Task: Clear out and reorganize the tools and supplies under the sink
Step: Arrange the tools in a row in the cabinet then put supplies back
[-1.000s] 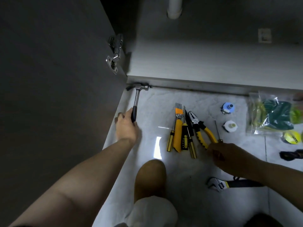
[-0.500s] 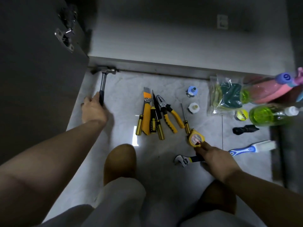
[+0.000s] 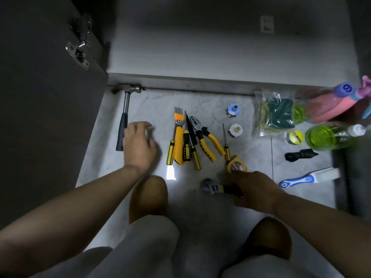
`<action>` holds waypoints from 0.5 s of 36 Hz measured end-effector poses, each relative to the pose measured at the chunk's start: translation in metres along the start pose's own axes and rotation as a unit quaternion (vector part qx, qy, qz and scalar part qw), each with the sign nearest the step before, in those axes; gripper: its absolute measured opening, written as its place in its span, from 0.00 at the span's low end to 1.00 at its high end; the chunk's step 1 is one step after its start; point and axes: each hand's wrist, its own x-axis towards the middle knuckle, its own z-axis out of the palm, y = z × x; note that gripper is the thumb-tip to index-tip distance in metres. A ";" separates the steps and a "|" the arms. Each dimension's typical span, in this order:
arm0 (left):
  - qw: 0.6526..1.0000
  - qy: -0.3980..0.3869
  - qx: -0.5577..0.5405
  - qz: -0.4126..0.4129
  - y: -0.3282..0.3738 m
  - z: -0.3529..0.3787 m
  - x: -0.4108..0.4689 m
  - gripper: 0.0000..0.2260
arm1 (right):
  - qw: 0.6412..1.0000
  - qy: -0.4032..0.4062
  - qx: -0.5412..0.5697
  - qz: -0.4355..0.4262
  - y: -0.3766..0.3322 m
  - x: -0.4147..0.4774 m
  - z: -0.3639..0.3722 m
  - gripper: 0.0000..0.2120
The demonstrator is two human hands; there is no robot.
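At the far left the cabinet door (image 3: 50,97) stands swung out over the floor (image 3: 152,101). The hammer (image 3: 122,125) lies beside it, its head against the cabinet base. The left hand (image 3: 138,144) hovers just right of the hammer's handle, fingers loose and holding nothing; I cannot tell whether it touches the handle. Next comes a tight row of screwdrivers (image 3: 192,151) and pliers (image 3: 203,137), their handles overlapping. The tape measure (image 3: 236,167) sits just beside the right hand (image 3: 256,189), which is curled round the handle of the wrench (image 3: 212,188). Further right are a bag of sponges (image 3: 275,115), a green bottle (image 3: 329,136) on its side, and a brush (image 3: 307,177).

The likeliest slip is the wrench catching the tape measure as it is lifted, since the two are so close, and shoving it into the tool row. The bottle could roll if nudged. In this dim light the two small caps (image 3: 235,129) are easy to overlook.
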 end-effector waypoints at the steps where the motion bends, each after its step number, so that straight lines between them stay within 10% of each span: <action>1: 1.000 -0.003 -0.017 -0.001 0.002 0.000 0.000 0.18 | 0.999 0.014 0.033 0.008 -0.002 0.002 -0.003 0.18; 6: 0.981 -0.027 -0.182 -0.061 0.017 0.000 0.003 0.15 | 0.953 0.114 0.269 0.085 -0.024 0.029 -0.025 0.13; 13: 0.845 -0.278 -0.438 -0.130 0.038 -0.012 -0.007 0.13 | 0.810 0.163 0.543 0.151 -0.078 0.095 -0.073 0.08; 18: 0.772 -0.383 -0.486 -0.144 0.027 -0.022 -0.010 0.18 | 0.851 0.163 0.476 0.148 -0.106 0.130 -0.097 0.11</action>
